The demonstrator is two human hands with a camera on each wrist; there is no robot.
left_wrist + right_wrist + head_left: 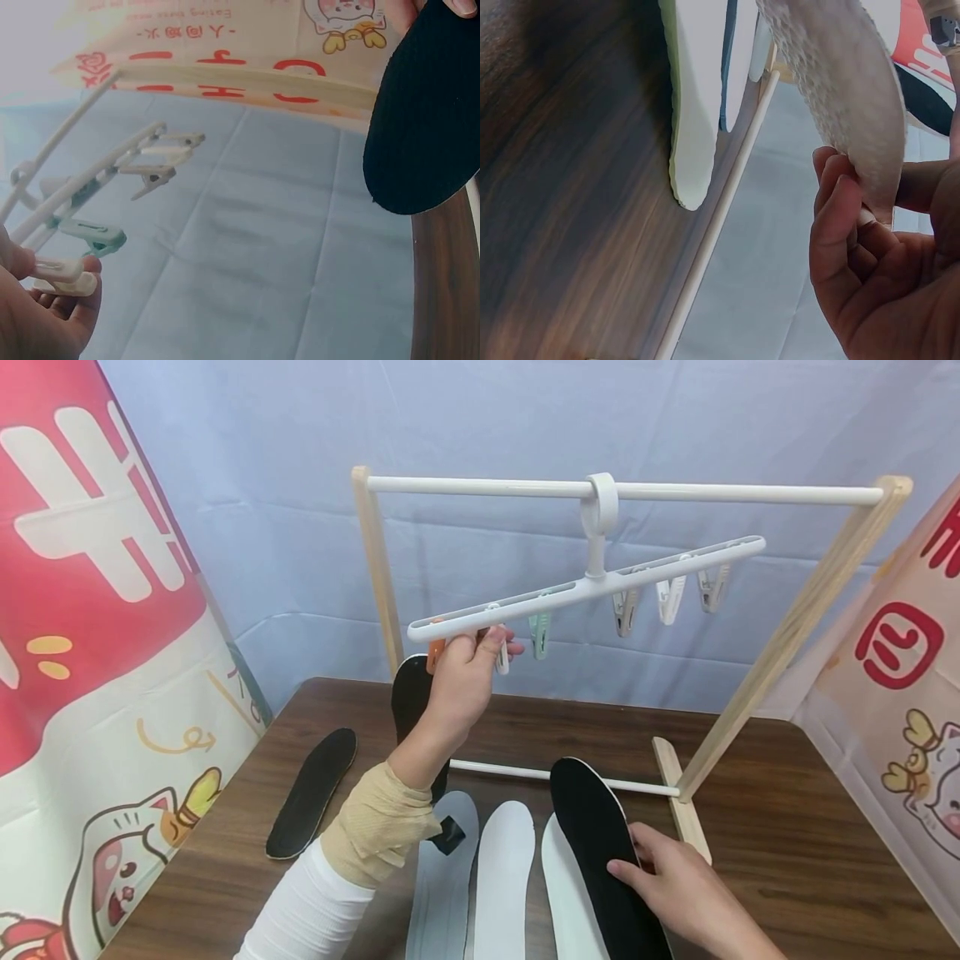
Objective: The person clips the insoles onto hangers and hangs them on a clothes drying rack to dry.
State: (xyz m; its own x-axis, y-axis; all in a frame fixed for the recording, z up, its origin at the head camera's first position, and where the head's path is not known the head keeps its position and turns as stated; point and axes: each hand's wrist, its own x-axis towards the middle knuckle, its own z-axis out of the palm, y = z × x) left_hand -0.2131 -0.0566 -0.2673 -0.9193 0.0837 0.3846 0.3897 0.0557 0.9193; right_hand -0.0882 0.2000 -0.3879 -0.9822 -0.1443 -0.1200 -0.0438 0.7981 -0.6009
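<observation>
My left hand (pixel 461 685) is raised to the low left end of a white clip hanger (pixel 675 561), where it pinches a white clothespin (pixel 75 283). Beside it, an orange clothespin (pixel 436 653) sits above a black insole (pixel 409 693) that hangs upright, partly hidden by my left arm. On the other side hangs a green clothespin (pixel 540 637). My right hand (pixel 682 877) holds another black insole (pixel 596 835) by its edge, thumb on the black face. Its pale, textured underside shows in the right wrist view.
The hanger hooks over the white rod (pixel 480 487) of a wooden stand (pixel 795 627). Several white and grey clothespins hang at its right. On the table (pixel 810 860) lie a grey insole (pixel 442 893), a white insole (pixel 506 877), a pale insole (pixel 562 877) and a black insole (pixel 313 793).
</observation>
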